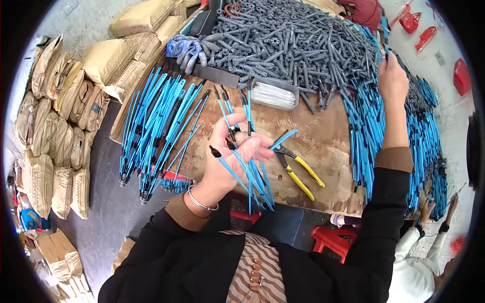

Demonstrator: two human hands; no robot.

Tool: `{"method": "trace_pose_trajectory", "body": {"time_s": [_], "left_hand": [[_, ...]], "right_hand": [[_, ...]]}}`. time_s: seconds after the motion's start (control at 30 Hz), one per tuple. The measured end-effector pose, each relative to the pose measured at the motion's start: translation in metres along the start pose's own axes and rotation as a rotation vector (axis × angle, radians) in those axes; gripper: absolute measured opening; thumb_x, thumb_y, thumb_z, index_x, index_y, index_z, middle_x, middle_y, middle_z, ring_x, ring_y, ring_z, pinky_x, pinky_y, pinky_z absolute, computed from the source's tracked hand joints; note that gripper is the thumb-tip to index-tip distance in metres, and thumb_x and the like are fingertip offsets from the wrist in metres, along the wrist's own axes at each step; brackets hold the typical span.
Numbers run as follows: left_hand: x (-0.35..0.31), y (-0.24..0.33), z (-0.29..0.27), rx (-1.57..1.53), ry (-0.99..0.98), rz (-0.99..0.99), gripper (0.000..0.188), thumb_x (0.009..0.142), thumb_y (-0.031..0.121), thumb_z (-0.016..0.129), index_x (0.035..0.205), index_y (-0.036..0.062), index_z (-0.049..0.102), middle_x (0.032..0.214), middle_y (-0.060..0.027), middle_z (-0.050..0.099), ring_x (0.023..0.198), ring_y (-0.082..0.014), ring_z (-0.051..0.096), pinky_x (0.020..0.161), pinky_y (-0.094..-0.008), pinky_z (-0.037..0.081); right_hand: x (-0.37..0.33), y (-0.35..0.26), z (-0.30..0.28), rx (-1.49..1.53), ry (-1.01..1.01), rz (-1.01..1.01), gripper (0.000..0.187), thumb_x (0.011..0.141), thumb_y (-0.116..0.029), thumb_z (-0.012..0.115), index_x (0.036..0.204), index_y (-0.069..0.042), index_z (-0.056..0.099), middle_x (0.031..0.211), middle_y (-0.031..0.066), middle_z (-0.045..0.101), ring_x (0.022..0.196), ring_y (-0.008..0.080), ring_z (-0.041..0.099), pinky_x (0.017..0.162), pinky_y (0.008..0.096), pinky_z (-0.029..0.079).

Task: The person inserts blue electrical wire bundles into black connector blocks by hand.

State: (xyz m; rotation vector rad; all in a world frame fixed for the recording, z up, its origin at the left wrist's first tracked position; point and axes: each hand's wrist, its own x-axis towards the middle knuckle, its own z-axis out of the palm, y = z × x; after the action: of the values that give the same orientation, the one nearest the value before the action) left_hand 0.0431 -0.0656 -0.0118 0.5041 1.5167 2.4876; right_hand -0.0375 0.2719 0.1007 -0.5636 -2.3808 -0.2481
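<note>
My left hand (233,152) is raised over the brown table (323,136) and holds a fan of several thin blue rods (251,174) with black tips, some pointing up, some down. My right hand (393,81) reaches out to the far right, resting on a long heap of blue rods (366,131), fingers curled at a rod; what it grips is hard to see. Yellow-handled pliers (298,171) lie on the table just right of my left hand. A finished pile of blue rods (156,126) lies at the table's left edge.
A big heap of grey plastic parts (293,40) fills the table's far side, with a small tray of white pins (274,94) before it and grey-blue gloves (189,48) to the left. Tan sacks (60,126) stack up on the left floor. Another person's hands (437,212) show at lower right, near a red stool (333,237).
</note>
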Motion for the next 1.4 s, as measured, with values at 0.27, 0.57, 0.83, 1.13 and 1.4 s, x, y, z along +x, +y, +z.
{"method": "trace_pose_trajectory", "body": {"time_s": [0.27,0.57,0.83,1.13,1.4], "left_hand": [[-0.03,0.039,0.015,-0.207,-0.251,-0.109,0.028,0.085,0.002,0.055,0.111,0.0019,0.045,0.086,-0.0167,0.062,0.068,-0.019,0.063,0.058,-0.0279,0.052],[-0.048,0.053,-0.008,-0.587,-0.665,-0.51,0.015,0.087,0.008,0.052,0.101,0.0026,0.053,0.082,-0.0097,0.062,0.063,-0.0171,0.06,0.055,-0.0241,0.049],[-0.054,-0.004,0.037,-0.448,-0.28,-0.458,0.009,0.087,0.009,0.054,0.094,0.0046,0.055,0.082,-0.0077,0.062,0.071,-0.0173,0.061,0.063,-0.0285,0.051],[-0.046,-0.021,0.04,-0.206,-0.069,-0.236,0.008,0.082,0.005,0.059,0.088,0.0057,0.055,0.079,-0.0044,0.06,0.069,-0.0133,0.06,0.063,-0.0269,0.051],[-0.035,-0.021,0.05,-0.095,-0.009,-0.303,0.006,0.085,0.009,0.054,0.089,0.0051,0.054,0.074,-0.0054,0.058,0.062,-0.0117,0.055,0.057,-0.0247,0.047]], "right_hand": [[-0.053,-0.023,-0.086,0.977,0.111,-0.371,0.028,0.09,-0.015,0.05,0.112,0.001,0.055,0.09,0.0112,0.063,0.077,0.0179,0.061,0.069,0.0277,0.048],[-0.199,-0.007,-0.157,1.758,-0.714,-0.352,0.024,0.085,-0.009,0.054,0.105,0.005,0.057,0.071,0.0046,0.059,0.061,0.0126,0.056,0.054,0.0236,0.045],[-0.284,-0.043,-0.116,0.958,-0.342,-0.24,0.017,0.079,-0.006,0.058,0.094,0.001,0.059,0.07,0.0152,0.06,0.062,0.0291,0.06,0.056,0.0355,0.047],[-0.292,-0.045,-0.115,0.947,-0.406,-0.212,0.018,0.078,-0.009,0.06,0.093,0.0,0.057,0.069,0.0165,0.059,0.062,0.0321,0.059,0.055,0.0391,0.046],[-0.267,-0.037,-0.106,1.04,-0.505,-0.148,0.017,0.079,-0.012,0.06,0.091,0.0,0.057,0.068,0.0149,0.059,0.06,0.0307,0.059,0.054,0.0367,0.046]]}}
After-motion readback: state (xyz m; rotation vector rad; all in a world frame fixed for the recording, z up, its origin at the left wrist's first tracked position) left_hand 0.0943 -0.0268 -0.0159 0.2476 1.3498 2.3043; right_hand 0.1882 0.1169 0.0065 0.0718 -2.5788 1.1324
